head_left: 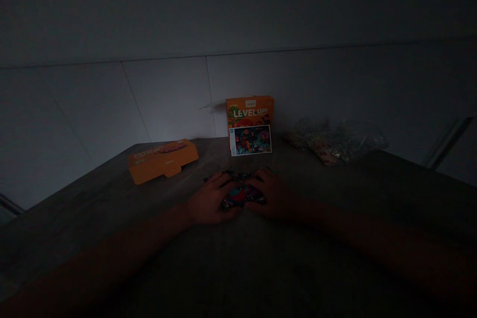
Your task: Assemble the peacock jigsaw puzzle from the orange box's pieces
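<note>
Dark, colourful jigsaw puzzle pieces lie in a cluster on the grey table, partly covered by both hands. My left hand rests over the cluster's left side, fingers stretched forward and thumb apart. On the right side my right hand lies over the pieces in a similar pose, its thumb pointing inward. Whether single pieces are joined is hard to make out in the dim light. Just beyond the hands, a picture card showing a dark, colourful scene leans against an orange box.
The upright orange "LEVEL UP!" box stands near the wall, its flap open to the left. An orange open carton piece lies at the left. Clear plastic bags with contents sit at the back right. White wall panels rise behind the table.
</note>
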`<action>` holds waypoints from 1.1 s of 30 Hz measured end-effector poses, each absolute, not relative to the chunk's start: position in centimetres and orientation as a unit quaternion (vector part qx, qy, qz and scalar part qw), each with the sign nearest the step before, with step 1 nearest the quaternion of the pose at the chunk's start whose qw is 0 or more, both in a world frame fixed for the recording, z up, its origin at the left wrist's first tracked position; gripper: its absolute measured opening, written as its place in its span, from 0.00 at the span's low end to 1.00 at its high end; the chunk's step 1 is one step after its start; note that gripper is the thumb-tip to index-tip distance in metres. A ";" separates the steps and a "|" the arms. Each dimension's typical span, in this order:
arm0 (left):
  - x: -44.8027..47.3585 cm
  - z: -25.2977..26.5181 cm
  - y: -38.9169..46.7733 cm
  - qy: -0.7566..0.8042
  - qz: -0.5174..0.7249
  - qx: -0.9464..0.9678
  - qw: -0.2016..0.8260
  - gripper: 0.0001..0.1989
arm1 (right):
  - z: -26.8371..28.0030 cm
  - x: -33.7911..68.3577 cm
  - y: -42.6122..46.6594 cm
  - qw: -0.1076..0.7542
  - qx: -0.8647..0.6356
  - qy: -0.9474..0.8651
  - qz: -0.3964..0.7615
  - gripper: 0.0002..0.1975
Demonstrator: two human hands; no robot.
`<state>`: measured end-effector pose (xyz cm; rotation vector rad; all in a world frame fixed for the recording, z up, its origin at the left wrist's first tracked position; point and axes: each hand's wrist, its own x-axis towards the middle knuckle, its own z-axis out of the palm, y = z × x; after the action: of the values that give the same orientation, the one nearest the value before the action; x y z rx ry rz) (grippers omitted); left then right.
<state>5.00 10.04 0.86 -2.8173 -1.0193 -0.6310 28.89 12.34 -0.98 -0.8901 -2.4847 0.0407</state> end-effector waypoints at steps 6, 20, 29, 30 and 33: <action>4.9 0.5 10.3 -0.346 -0.206 -0.915 0.023 0.27 | -0.8 28.8 12.4 0.272 -0.296 -0.916 0.020 0.18; 4.8 0.0 10.5 -0.345 -0.249 -0.905 0.002 0.27 | -1.6 29.0 13.0 0.333 -0.264 -0.903 0.057 0.19; 4.7 -0.1 10.8 -0.357 -0.329 -0.872 -0.057 0.26 | -1.0 28.9 12.9 0.347 -0.267 -0.896 0.076 0.19; 4.7 0.0 10.8 -0.366 -0.340 -0.864 -0.060 0.25 | -1.0 28.9 12.9 0.350 -0.267 -0.894 0.079 0.19; 4.5 0.2 11.2 -0.416 -0.374 -0.827 -0.058 0.23 | -0.9 28.9 13.0 0.357 -0.272 -0.890 0.082 0.19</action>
<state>4.52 11.25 0.17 -2.6972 -1.3588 -1.2199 28.91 13.05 -0.95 -0.7033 -2.2973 0.2114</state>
